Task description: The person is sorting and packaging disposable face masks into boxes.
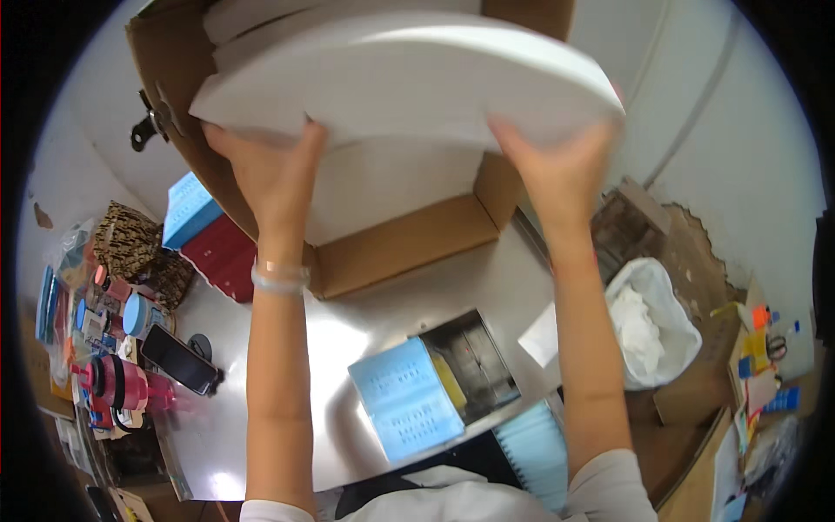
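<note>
Both of my hands hold a wide white slab [409, 91], blurred by motion, whose upper edge looks bowed by the lens. My left hand [268, 170] grips it near its left end, thumb toward me and the other fingers hidden. At the other end my right hand [561, 165] has it the same way. The slab is over an open cardboard box [409, 239]. Inside that box, behind the slab, lie more white layers [252, 26]. A pale flat surface [383, 187] shows in the box below the slab.
The box stands on a shiny metal table [304, 348]. Nearer me are a blue printed pad [407, 398] and a recess in the tabletop [477, 361]. A phone [180, 358] and pink bottle [122, 383] sit left; a lined white bin [670, 344] stands right.
</note>
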{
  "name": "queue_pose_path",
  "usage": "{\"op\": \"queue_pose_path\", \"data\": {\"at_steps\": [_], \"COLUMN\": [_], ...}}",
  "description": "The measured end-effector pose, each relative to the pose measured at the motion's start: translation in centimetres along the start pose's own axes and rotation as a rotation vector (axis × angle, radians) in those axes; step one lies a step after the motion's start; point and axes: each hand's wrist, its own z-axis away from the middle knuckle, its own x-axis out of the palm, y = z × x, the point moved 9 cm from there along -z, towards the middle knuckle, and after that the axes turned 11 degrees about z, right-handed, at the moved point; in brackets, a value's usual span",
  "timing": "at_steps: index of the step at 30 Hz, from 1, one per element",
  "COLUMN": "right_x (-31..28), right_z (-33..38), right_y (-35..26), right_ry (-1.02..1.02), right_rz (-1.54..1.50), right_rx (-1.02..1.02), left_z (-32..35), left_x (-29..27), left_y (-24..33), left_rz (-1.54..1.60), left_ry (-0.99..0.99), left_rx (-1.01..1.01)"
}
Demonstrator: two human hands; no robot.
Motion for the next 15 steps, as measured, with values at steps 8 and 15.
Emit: {"op": "queue_pose_path", "data": {"at_steps": [8,15], "right_x": [-23.3,-29.8], "right_z": [27.2,32.6], "right_y": [10.7,10.7], "right_ry": [-0.363,-0.183], "right_rz": [0.362,-0.11], "right_rx": [0.932,1.189], "left_z": [25.0,30.1], "left_x": [14.3,13.7], "left_y": [1.5,3.2], "left_rz": [-0.117,0.186], "left_ry": [-1.04,-1.146], "left_rx": [-0.13,-0.091]}}
